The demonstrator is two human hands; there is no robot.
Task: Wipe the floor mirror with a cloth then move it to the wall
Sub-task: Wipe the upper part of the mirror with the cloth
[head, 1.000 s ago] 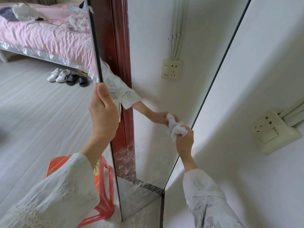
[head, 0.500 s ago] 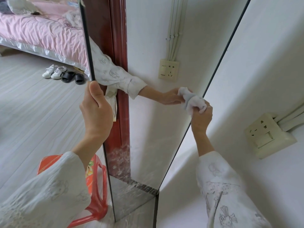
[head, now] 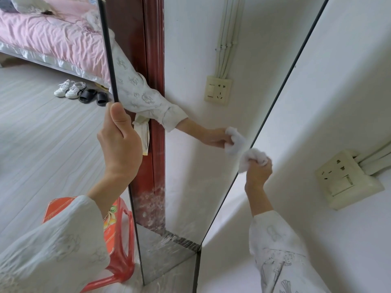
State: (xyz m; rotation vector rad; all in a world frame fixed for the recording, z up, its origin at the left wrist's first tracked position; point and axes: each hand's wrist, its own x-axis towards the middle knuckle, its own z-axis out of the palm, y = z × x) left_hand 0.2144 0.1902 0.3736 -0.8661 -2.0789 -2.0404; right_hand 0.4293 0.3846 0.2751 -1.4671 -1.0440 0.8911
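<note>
Two hands at work on one floor mirror (head: 190, 166), standing upright at centre frame, its right edge close to the white wall (head: 338, 102). Left hand (head: 120, 144), at 9 o'clock, curled around the mirror's left edge, steadying it. Right hand (head: 257, 172), at 3 o'clock, fist closed on a bunched white cloth (head: 252, 158) pressed to the glass by the right edge. Advice: keep the left grip firm, flatten the cloth, overlap strokes, and work down to the smeared lower glass at 6 o'clock.

Floor mirror (head: 190, 166) top cut off by the upper edge, red stool (head: 118, 240) half hidden behind the left sleeve, bed (head: 53, 39) cropped at the left, cloth (head: 252, 158) partly buried in the right hand (head: 258, 172)
</note>
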